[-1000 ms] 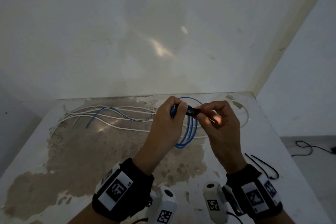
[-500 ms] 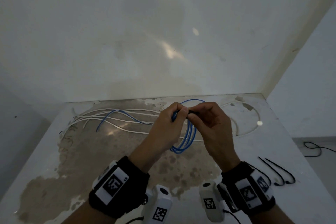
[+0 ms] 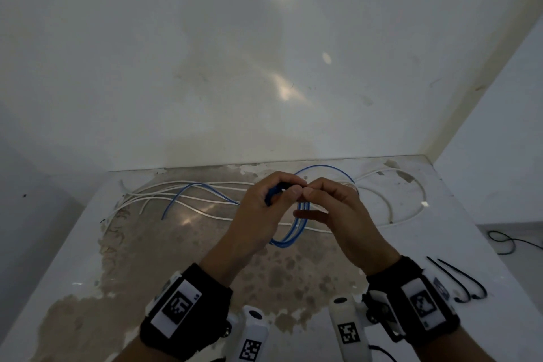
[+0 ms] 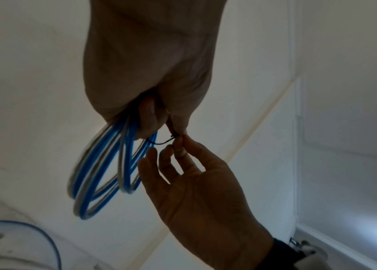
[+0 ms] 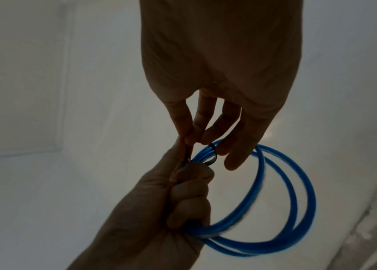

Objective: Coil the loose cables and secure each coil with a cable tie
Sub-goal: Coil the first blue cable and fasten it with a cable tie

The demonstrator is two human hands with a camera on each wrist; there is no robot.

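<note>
**Head view: both hands meet over the blue coil above the counter**

From the head view you see your left hand [image 3: 258, 209] and right hand [image 3: 338, 214] held together above the counter [image 3: 440, 244], fingertips touching, with the blue coil [image 3: 289, 239] hanging below them. What joins the hands is hidden here behind your knuckles.

The left wrist view fills that in: your left hand's grip is curled around the gathered loops of the blue coil [image 4: 104, 173], and a thin black cable tie [image 4: 163, 141] runs from the bundle to the pinch of your right thumb and forefinger. Your other right fingers [image 4: 152, 160] are spread loose.

The right wrist view shows the other side: the cable tie [image 5: 213, 155] circles the coil [image 5: 293, 201] as a small loop just above your left fist [image 5: 187, 197], and your right hand [image 5: 206, 118] pinches its tail. I cannot tell whether the tie is drawn tight.

Counted from the head view: one blue coil in hand, with one loose blue tail [image 3: 188, 194] trailing left across the counter; several white cables [image 3: 182, 185], too tangled to count exactly, lying at the back from left to right; two spare black ties [image 3: 458, 282] on the counter near your right wrist; one dark cord [image 3: 505, 241] on the floor beyond the counter's right edge.
</note>
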